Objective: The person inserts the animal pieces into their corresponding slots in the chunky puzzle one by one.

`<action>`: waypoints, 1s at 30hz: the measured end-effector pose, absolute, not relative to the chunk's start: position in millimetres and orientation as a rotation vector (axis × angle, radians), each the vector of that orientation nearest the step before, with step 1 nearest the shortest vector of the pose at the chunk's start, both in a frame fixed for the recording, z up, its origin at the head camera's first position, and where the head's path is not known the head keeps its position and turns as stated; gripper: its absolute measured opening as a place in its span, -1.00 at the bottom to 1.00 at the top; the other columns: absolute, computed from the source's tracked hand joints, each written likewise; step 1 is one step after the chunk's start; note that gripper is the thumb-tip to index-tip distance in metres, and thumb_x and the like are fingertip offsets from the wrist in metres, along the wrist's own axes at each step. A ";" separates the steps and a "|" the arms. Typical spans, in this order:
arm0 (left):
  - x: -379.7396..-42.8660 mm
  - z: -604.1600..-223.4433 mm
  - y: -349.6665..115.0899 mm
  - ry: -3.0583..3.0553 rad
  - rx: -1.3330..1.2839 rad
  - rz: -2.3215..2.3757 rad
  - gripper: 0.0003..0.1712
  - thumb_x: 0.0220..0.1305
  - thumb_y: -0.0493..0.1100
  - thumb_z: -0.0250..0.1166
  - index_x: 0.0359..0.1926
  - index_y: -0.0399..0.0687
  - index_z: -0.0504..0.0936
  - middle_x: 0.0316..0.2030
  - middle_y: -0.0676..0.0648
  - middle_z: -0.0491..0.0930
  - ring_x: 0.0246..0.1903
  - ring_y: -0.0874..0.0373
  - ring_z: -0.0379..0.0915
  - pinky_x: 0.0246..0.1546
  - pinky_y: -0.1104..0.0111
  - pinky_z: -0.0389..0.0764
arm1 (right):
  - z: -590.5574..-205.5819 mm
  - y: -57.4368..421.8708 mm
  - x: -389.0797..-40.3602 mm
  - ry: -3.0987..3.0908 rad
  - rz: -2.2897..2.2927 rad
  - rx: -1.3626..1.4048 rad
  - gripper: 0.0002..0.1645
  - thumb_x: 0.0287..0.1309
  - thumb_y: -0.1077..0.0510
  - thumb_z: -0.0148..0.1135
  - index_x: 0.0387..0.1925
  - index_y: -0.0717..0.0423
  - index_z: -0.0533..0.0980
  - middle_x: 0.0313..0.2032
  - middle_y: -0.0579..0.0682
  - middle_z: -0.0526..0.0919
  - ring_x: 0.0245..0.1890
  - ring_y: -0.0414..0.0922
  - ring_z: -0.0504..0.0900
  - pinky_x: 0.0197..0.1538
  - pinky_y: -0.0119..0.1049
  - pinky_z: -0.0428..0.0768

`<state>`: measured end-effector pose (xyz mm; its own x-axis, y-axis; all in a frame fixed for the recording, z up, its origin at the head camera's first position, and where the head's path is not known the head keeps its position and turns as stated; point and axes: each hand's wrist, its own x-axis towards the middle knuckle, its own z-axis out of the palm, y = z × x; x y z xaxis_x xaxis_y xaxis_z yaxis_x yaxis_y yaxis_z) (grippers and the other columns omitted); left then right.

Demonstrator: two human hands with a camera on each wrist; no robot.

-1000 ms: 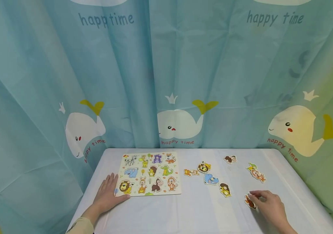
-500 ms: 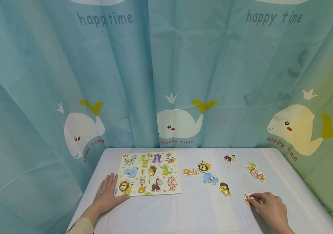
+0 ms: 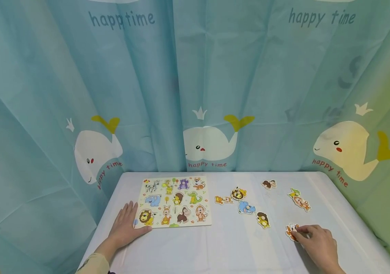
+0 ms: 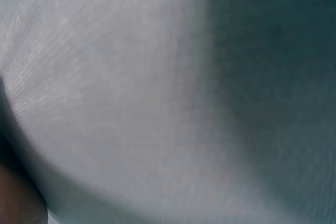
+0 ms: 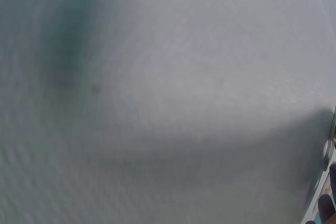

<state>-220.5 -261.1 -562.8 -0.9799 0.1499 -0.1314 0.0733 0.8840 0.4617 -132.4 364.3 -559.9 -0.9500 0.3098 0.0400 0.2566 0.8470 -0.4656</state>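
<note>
With right hand (image 3: 318,242) we pinch animal piece (image 3: 289,232), long axis partly covered; puzzle board (image 3: 185,204) lies well left of that hand, touching our spread left hand (image 3: 124,225).

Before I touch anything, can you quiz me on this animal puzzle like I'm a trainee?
1. Which hand rests at the puzzle board's corner?
2. True or false: the right hand holds the loose lion piece.
3. What colour is the loose elephant piece: A red, B blue, or C green?

Key:
1. The left hand.
2. False; the right hand pinches another piece, and the lion piece lies apart.
3. B, blue.
</note>
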 end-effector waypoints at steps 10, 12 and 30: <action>-219.5 -558.5 -259.6 2.878 0.171 0.717 0.44 0.10 0.45 0.38 0.57 -0.45 -0.10 0.57 -0.46 -0.24 0.55 -0.39 -0.43 0.53 -0.18 -0.34 | -561.3 358.7 -134.4 -2.872 0.716 -0.492 -0.68 0.15 -0.03 0.48 -0.31 0.17 0.71 -0.12 0.25 0.63 0.01 0.34 0.43 -0.05 0.29 0.37; -219.5 -558.5 -259.6 2.878 0.170 0.717 0.44 0.10 0.45 0.38 0.57 -0.45 -0.10 0.57 -0.46 -0.24 0.55 -0.39 -0.43 0.53 -0.18 -0.33 | -561.9 357.1 -135.4 -2.862 0.714 -0.501 -0.71 0.15 0.00 0.48 -0.31 0.18 0.71 -0.12 0.25 0.62 0.01 0.34 0.43 -0.04 0.28 0.36; -221.0 -560.6 -260.9 2.874 0.167 0.702 0.44 0.10 0.47 0.37 0.58 -0.43 -0.10 0.57 -0.44 -0.24 0.55 -0.37 -0.43 0.53 -0.17 -0.33 | -561.8 346.4 -141.0 -2.838 0.703 -0.387 -0.74 0.12 0.07 0.48 -0.25 0.19 0.74 -0.19 0.16 0.64 -0.03 0.28 0.44 -0.09 0.24 0.33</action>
<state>-221.0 -260.9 -560.6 -0.9779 0.1501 -0.1455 0.0662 0.8825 0.4656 -141.0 346.4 -561.8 -0.9475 0.2959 0.1215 0.2050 0.8532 -0.4796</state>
